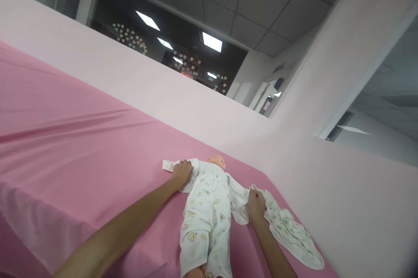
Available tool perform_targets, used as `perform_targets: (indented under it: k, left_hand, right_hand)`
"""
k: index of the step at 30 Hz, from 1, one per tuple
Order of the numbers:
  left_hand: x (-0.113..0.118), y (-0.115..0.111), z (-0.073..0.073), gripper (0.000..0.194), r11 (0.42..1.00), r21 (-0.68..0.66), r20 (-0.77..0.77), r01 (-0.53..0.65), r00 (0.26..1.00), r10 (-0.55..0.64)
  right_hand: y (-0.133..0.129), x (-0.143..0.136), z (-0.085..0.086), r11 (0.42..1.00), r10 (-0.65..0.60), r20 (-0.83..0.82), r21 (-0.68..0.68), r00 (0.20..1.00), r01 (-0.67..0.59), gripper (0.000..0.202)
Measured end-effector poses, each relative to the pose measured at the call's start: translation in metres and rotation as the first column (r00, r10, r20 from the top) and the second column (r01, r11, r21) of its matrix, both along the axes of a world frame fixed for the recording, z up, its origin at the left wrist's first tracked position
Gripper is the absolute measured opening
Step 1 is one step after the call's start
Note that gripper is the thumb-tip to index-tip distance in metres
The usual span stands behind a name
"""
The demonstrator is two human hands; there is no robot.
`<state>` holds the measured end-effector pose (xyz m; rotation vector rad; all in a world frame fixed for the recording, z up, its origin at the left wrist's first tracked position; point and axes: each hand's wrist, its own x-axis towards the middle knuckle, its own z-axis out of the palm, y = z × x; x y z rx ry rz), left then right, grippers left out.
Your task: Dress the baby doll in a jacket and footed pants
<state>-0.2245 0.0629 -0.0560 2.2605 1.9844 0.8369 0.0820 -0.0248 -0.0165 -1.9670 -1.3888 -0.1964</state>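
A baby doll (217, 160) lies on its back on a pink sheet, its head toward the wall. It wears white trousers with a bear print (204, 215), pulled high over its chest. A white top (240, 197) is spread beneath it with both sleeves out to the sides. My left hand (183, 171) is closed on the sleeve at the left. At the right, my right hand (257, 204) is curled into a fist at the end of the other sleeve, gripping its edge.
A crumpled white printed cloth (290, 230) lies right of my right hand, along the wall. The pink sheet (81, 147) has folds at the left. A pale low wall (183, 108) runs behind, with windows above it.
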Motion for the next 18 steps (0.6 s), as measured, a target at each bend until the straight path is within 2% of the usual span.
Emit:
perform_targets:
  k: [2, 5, 7, 9, 11, 13, 16, 18]
  left_hand:
    - [0.000, -0.002, 0.000, 0.032, 1.000, -0.006, 0.025, -0.019, 1.000, 0.019]
    - [-0.001, -0.004, 0.001, 0.037, 0.999, 0.012, 0.046, -0.050, 0.998, 0.050]
    - [-0.002, -0.006, 0.003, 0.039, 0.998, 0.029, 0.054, -0.058, 0.997, 0.056]
    - [-0.001, -0.006, 0.004, 0.043, 0.998, 0.043, 0.054, -0.048, 0.997, 0.046]
    - [0.000, -0.004, 0.004, 0.048, 0.998, 0.058, 0.043, -0.022, 0.999, 0.019]
    - [0.001, -0.002, 0.003, 0.046, 0.997, 0.072, 0.023, 0.016, 1.000, -0.018]
    - [0.003, 0.003, 0.001, 0.038, 0.994, 0.087, -0.005, 0.066, 0.998, -0.066]
    - [0.005, 0.004, 0.001, 0.038, 0.992, 0.092, -0.017, 0.087, 0.996, -0.086]
  right_hand:
    - [0.014, -0.030, 0.020, 0.999, 0.039, 0.115, 0.008, 0.993, -0.041, 0.049]
    - [0.039, -0.081, 0.040, 0.977, 0.213, 0.296, -0.084, 0.931, -0.197, 0.043]
    - [0.056, -0.114, 0.044, 0.931, 0.360, 0.386, -0.208, 0.849, -0.300, 0.042]
    - [0.074, -0.142, 0.042, 0.872, 0.482, 0.450, -0.331, 0.752, -0.361, 0.049]
    - [0.090, -0.165, 0.037, 0.824, 0.554, 0.490, -0.435, 0.673, -0.362, 0.056]
    - [0.105, -0.183, 0.031, 0.792, 0.589, 0.512, -0.522, 0.626, -0.318, 0.053]
    - [0.121, -0.198, 0.026, 0.755, 0.615, 0.534, -0.610, 0.581, -0.239, 0.043]
    - [0.126, -0.201, 0.025, 0.736, 0.630, 0.543, -0.644, 0.555, -0.206, 0.043]
